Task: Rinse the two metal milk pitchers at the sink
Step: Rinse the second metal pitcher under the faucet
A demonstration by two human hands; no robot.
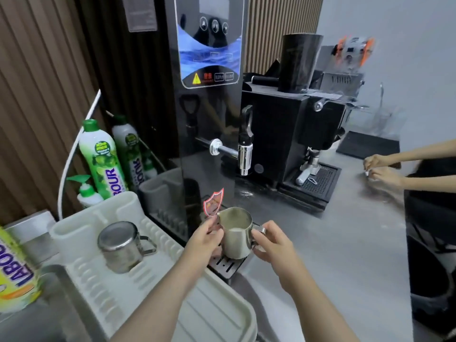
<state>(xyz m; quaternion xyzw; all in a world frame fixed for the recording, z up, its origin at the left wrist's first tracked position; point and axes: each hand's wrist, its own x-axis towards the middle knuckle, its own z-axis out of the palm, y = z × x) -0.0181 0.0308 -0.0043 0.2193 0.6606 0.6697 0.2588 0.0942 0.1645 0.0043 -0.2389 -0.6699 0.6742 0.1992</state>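
Observation:
A metal milk pitcher [237, 239] with a little milky liquid inside stands upright on the drip tray [225, 266] of the tall black water dispenser [209, 99]. My left hand [203, 240] grips its left side. My right hand [270, 243] holds its handle on the right. A second metal pitcher [121, 245] rests upside down on the white dish rack [98, 280] to the left, untouched. The sink edge [51, 275] shows at the lower left; its basin is mostly out of view.
Green dish soap bottles [101, 159] stand behind the rack, and a yellow bottle [14, 272] is at far left. A black coffee grinder [291, 134] sits right of the dispenser. Another person's hands [382, 169] work over the grey counter [333, 255] at right.

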